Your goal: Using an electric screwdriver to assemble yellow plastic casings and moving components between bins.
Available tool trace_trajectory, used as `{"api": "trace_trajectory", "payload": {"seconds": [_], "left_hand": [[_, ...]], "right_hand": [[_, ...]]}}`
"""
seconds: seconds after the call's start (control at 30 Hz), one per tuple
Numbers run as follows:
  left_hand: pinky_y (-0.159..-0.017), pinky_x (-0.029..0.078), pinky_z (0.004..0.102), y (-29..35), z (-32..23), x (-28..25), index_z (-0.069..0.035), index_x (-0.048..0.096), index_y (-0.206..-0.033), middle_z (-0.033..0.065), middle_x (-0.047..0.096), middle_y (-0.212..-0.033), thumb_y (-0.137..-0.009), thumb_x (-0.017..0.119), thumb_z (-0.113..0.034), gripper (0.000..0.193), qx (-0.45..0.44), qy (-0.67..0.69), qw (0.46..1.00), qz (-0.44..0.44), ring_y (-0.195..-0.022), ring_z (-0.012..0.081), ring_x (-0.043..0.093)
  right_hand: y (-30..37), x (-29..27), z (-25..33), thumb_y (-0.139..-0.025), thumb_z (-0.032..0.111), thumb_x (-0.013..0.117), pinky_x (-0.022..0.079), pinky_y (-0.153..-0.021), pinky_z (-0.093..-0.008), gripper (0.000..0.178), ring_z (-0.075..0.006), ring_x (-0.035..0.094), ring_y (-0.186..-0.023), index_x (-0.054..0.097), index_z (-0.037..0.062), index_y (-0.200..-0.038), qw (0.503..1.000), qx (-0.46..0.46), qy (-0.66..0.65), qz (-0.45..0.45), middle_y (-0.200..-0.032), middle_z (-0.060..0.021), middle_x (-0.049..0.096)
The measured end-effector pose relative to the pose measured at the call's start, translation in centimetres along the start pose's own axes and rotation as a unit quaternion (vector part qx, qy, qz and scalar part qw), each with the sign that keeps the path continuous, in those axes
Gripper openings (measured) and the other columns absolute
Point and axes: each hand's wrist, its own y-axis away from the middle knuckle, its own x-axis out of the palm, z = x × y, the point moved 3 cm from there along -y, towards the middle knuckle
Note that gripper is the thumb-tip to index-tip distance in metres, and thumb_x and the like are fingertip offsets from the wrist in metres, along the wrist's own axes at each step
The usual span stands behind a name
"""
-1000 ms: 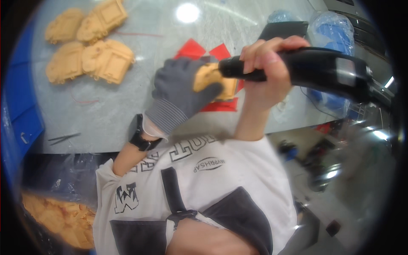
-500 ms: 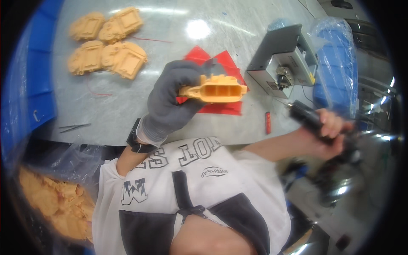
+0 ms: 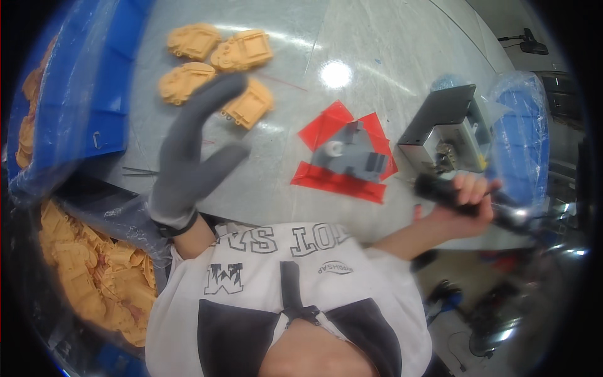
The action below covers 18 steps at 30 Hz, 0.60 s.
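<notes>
My left hand (image 3: 195,157), in a grey glove, is open over the left of the table with thumb and fingers apart and nothing between them. Its fingertips reach over the nearest of several orange-yellow plastic housings (image 3: 242,50). At the right, my bare right hand (image 3: 474,200) is wrapped round a black electric screwdriver (image 3: 436,190), its tip pointing to the left. Between the hands, a grey fixture (image 3: 352,154) with a white round piece sits on red sheets (image 3: 339,184).
A grey boxy machine (image 3: 440,125) stands right of the fixture, beside a plastic-wrapped blue bin (image 3: 521,138). At the left is a blue bin (image 3: 110,94); below it, a lined container holds many orange-yellow parts (image 3: 100,276). Tweezers (image 3: 139,171) lie by the table edge.
My left hand has moved left off the fixture and let go of the orange-yellow housing; where that housing went is not clear. The fixture is now uncovered. My right hand still grips the screwdriver.
</notes>
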Motion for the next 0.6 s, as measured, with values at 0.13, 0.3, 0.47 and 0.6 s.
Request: {"api": "trace_trajectory", "payload": {"seconds": [0.13, 0.3, 0.47, 0.6], "left_hand": [[-0.108, 0.02, 0.0424, -1.2, 6.1, 2.0, -0.015, 0.044, -0.129, 0.0124, 0.037, -0.135, -0.073, 0.055, -0.008, 0.057, 0.022, -0.29, 0.956, -0.027, -0.128, 0.031, 0.028], [-0.102, 0.028, 0.0436, -0.7, 5.4, 4.7, -0.021, 0.043, -0.13, 0.0095, 0.036, -0.136, -0.067, 0.058, -0.009, 0.066, -0.039, -0.472, 0.874, 0.11, -0.123, 0.0317, 0.033], [-0.091, 0.037, 0.0412, -0.5, 4.1, 8.3, -0.024, 0.047, -0.124, 0.0057, 0.047, -0.118, -0.062, 0.071, -0.02, 0.067, -0.121, -0.358, 0.913, 0.157, -0.109, 0.0294, 0.043], [-0.09, 0.04, 0.0402, -0.4, 4.9, 8.9, -0.021, 0.045, -0.126, 0.0111, 0.048, -0.115, -0.052, 0.078, -0.019, 0.081, -0.068, -0.267, 0.955, 0.106, -0.105, 0.0302, 0.046]], "right_hand": [[0.5, 0.1, 0.8, -0.075, 0.011, 0.049, 0.035, -0.061, -0.0307, 0.037, -0.0132, 0.04, -0.056, 0.047, 0.006, -0.112, 1.0, -0.005, 0.008, -0.022, -0.064, -0.002, 0.041], [0.9, -0.4, 0.4, -0.074, 0.011, 0.05, 0.036, -0.06, -0.0323, 0.041, -0.0144, 0.04, -0.052, 0.045, 0.0082, -0.115, 0.999, -0.02, 0.018, -0.044, -0.063, -0.0017, 0.041], [1.3, -1.3, 0.1, -0.073, 0.011, 0.048, 0.036, -0.06, -0.0333, 0.044, -0.0145, 0.04, -0.051, 0.045, 0.0079, -0.116, 0.996, -0.019, 0.042, -0.071, -0.062, -0.0024, 0.04], [1.8, -2.4, 1.1, -0.074, 0.01, 0.046, 0.036, -0.06, -0.0329, 0.042, -0.0145, 0.039, -0.05, 0.046, 0.008, -0.115, 0.996, -0.031, 0.041, -0.079, -0.062, -0.0022, 0.039]]}}
